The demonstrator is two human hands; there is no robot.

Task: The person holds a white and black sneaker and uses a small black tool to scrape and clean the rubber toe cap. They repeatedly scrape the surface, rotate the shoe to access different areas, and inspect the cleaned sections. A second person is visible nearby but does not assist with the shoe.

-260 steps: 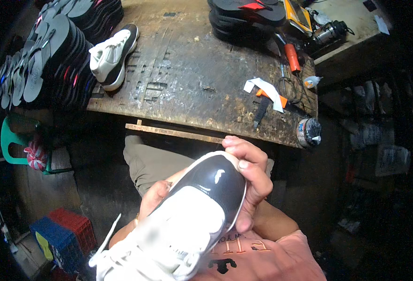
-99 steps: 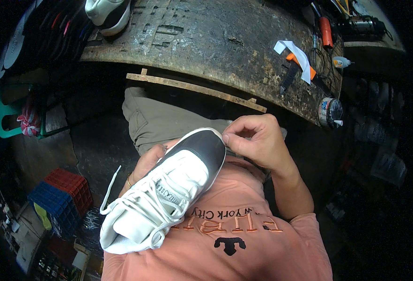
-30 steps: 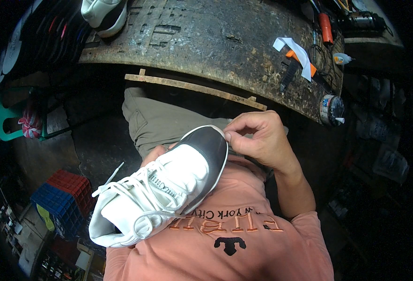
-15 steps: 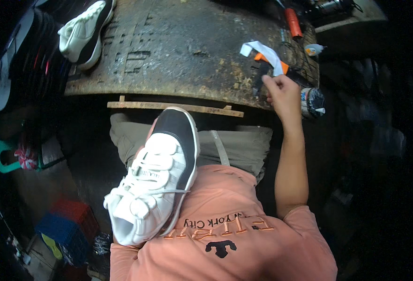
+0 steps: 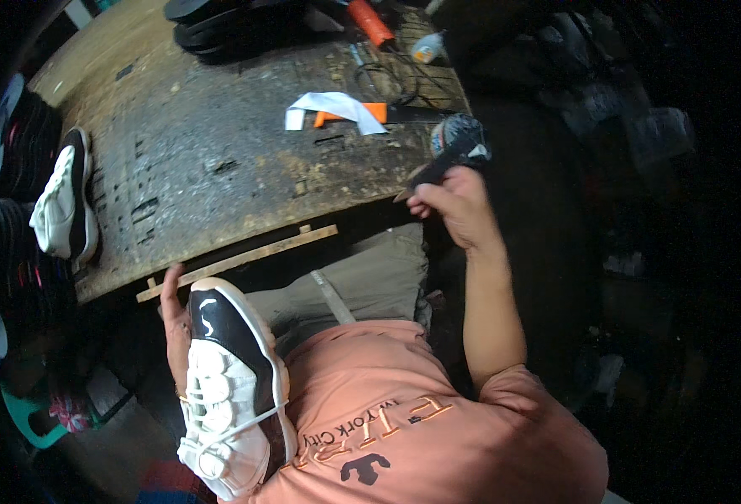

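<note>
The right hand's fingers (image 5: 425, 206) are closed around a dark tool (image 5: 432, 167), its pointed tip aimed toward eight o'clock. On the left hand (image 5: 175, 336), one digit sticks up straight toward twelve; the others are hidden behind the shoe (image 5: 253, 349), so I cannot tell how they grip. That shoe lies against the left hand at its four o'clock, toe toward twelve: shiny black toe cap, white upper, pale sole edge, one white lace trailing toward two. Farther off, at the left hand's ten o'clock, a matching shoe (image 5: 61, 202) rests on the bench (image 5: 219, 118).
</note>
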